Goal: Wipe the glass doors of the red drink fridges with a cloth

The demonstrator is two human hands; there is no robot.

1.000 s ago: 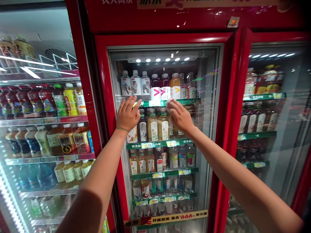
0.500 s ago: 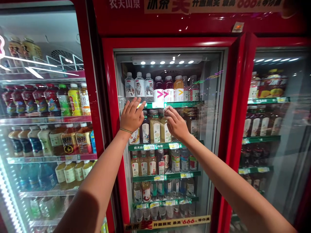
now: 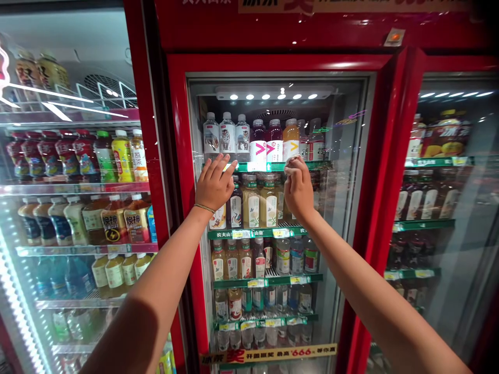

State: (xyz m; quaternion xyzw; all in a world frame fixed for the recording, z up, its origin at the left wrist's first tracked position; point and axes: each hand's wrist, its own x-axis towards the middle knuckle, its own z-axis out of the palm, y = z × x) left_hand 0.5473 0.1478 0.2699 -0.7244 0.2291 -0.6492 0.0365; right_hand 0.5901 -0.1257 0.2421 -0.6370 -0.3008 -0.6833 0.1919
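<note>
My left hand (image 3: 215, 181) lies flat on the glass door (image 3: 341, 202) of the middle red fridge, fingers spread and pointing up. A thin band circles that wrist. To its right, my right hand (image 3: 301, 189) is closed on a small crumpled white tissue (image 3: 289, 167) at the glass; most of the wad is hidden by the fingers. Behind the pane, white tiger-label bottles (image 3: 227, 136) and purple-and-orange drinks (image 3: 274, 141) stand on the top shelf. Tea bottles (image 3: 253, 202) fill the shelf below, partly covered by both hands.
The red door frame (image 3: 178, 156) surrounds the glass. At the left, another lit fridge holds rows of bottles (image 3: 83, 156). A third glass-fronted fridge (image 3: 424, 197) stands on the right. A yellow promotional strip (image 3: 273, 354) runs low across the middle door.
My right hand has slid to the right across the glass with the tissue, and its wrist has turned more upright. My left hand stays at the same place on the door. The view has shifted slightly.
</note>
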